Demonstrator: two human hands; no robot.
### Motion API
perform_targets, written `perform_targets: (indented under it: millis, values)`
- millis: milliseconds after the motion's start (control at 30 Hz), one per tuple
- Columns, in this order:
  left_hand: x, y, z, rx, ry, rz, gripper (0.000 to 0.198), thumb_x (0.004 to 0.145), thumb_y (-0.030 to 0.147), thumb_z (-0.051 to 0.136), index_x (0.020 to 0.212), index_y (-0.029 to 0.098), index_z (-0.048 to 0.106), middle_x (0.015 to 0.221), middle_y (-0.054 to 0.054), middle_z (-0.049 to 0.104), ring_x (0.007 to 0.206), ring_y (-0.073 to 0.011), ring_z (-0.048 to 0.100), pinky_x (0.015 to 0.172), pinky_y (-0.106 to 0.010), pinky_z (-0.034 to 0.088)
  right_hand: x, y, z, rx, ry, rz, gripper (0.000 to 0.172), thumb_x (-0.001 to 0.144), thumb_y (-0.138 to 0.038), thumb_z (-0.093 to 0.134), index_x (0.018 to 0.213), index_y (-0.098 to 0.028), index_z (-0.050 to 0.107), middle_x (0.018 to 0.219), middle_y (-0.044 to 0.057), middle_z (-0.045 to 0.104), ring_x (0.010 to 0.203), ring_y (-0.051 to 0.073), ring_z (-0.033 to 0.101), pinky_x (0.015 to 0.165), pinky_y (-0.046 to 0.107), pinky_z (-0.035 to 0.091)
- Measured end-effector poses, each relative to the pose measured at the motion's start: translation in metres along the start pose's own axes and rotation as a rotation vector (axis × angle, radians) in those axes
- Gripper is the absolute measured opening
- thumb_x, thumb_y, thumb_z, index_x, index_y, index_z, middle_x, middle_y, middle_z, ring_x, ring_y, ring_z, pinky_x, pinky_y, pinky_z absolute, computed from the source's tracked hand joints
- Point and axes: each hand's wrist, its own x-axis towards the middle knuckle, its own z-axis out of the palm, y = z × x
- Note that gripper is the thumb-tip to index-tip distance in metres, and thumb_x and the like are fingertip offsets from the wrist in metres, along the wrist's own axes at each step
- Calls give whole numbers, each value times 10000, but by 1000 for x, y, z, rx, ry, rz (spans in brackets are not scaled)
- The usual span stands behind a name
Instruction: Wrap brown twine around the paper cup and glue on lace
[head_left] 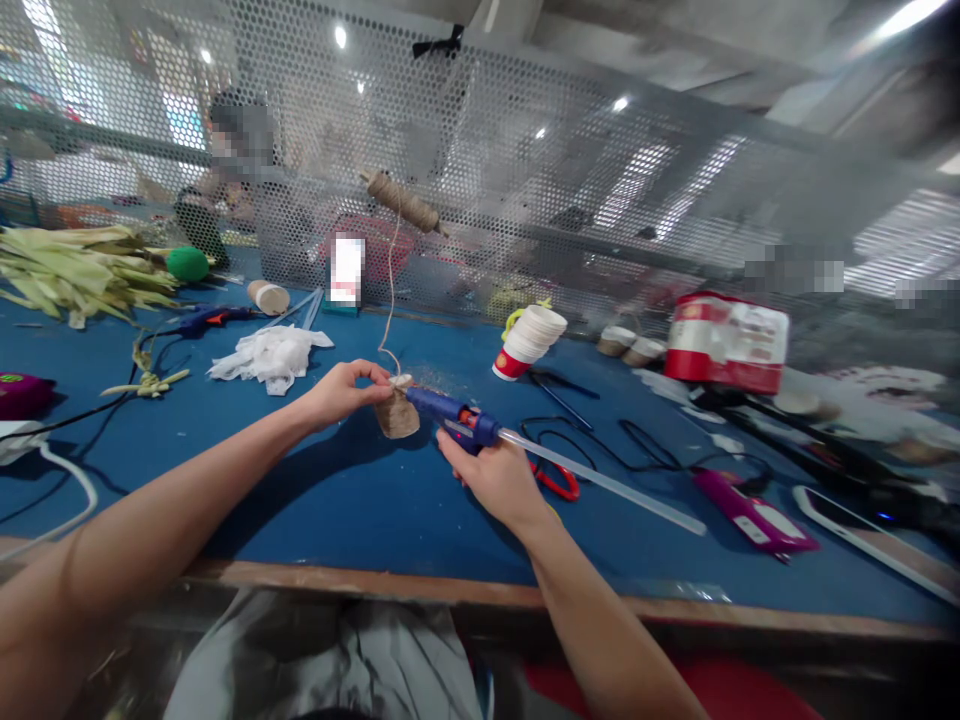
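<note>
My left hand [346, 392] is closed in a pinch at the top edge of a small brown cup-shaped piece [397, 416]. A strand of twine [391, 290] runs down to that edge from a spool of twine [403, 202] mounted on the mesh panel. My right hand [501, 482] wraps round the grip of a blue hot glue gun [459, 418]. Its nozzle points left, right by the upper edge of the piece; whether it touches, I cannot tell. A long clear glue stick [607, 482] sticks out of the gun's back. My fingers partly hide the piece's upper edge.
On the blue table [315, 530], a stack of paper cups [529, 342] and red-handled scissors [559, 482] lie to the right, with black cables and a purple pouch [756, 512]. Leftward are white cloth [270, 356], another glue gun [206, 320] and husks [82, 268]. A perforated metal panel [510, 200] closes the back.
</note>
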Motion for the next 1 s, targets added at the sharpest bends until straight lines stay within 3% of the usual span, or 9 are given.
perform_targets:
  millis: [433, 700, 1000]
  values:
    - [1, -1, -2, 16, -23, 27, 189, 644, 313, 580, 699, 141, 523, 986, -94, 564, 940, -172, 516, 886, -334, 362, 3, -9, -6, -66, 36, -53, 187, 725, -312, 475, 786, -190, 603, 685, 52, 640, 667, 193, 604, 615, 266, 441]
    - [0, -1, -2, 12, -31, 40, 175, 650, 297, 584, 692, 137, 527, 971, -82, 575, 928, -165, 523, 878, -329, 372, 3, -16, -10, -80, 8, -35, 163, 712, -282, 473, 729, -203, 615, 550, 34, 592, 647, 196, 601, 614, 270, 436]
    - [-1, 2, -3, 36, -59, 33, 166, 672, 295, 558, 705, 137, 516, 949, -88, 571, 932, -169, 513, 875, -329, 367, 4, -5, -5, -55, 63, -22, 181, 711, -326, 483, 714, -188, 600, 608, 49, 621, 646, 193, 604, 572, 261, 440]
